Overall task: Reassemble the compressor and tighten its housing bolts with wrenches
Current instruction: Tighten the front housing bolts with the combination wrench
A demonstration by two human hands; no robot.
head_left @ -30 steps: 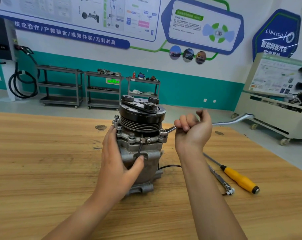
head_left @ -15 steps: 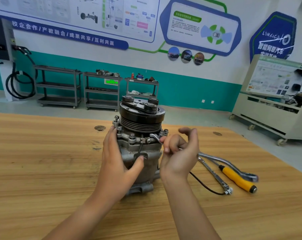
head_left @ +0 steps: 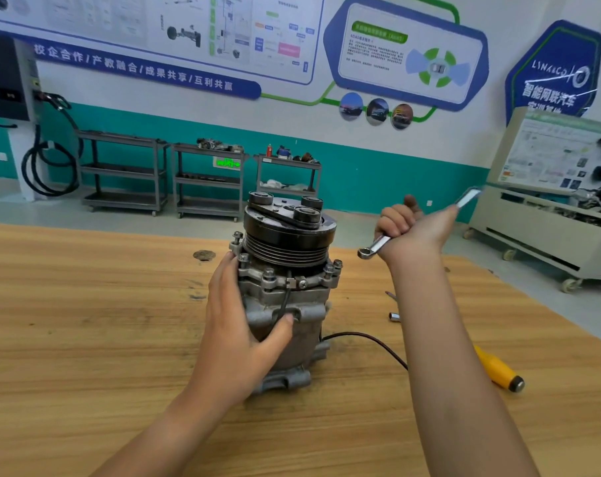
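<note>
Workbench: the wooden table (head_left: 85,321) carries the job, with the compressor just left of centre.
Left hand (head_left: 244,325): wrapped round the left side of the compressor body, fingers up along the flange and thumb pressed across the front. This is likely a brace, so the casting does not twist or tip when a bolt is loaded.
Compressor (head_left: 302,321): stands upright on its rear mounting lugs with the black clutch pulley on top. That puts the flange and its bolt heads at a height a wrench can reach from the side.
Housing bolts (head_left: 269,273): they are seated round the flange under the pulley, heads up. How tight they are cannot be told.
Wrench (head_left: 378,244): in the air to the right of the compressor, ring end pointing at the flange but clear of every bolt. The far end is blurred.
Right hand (head_left: 412,232): a closed fist round the wrench shank near the ring end, a short grip that suits aiming the ring onto a head.
Spare tool: a yellow-handled screwdriver (head_left: 498,370) lies on the table at the right, partly behind the right forearm and within reach.
</note>
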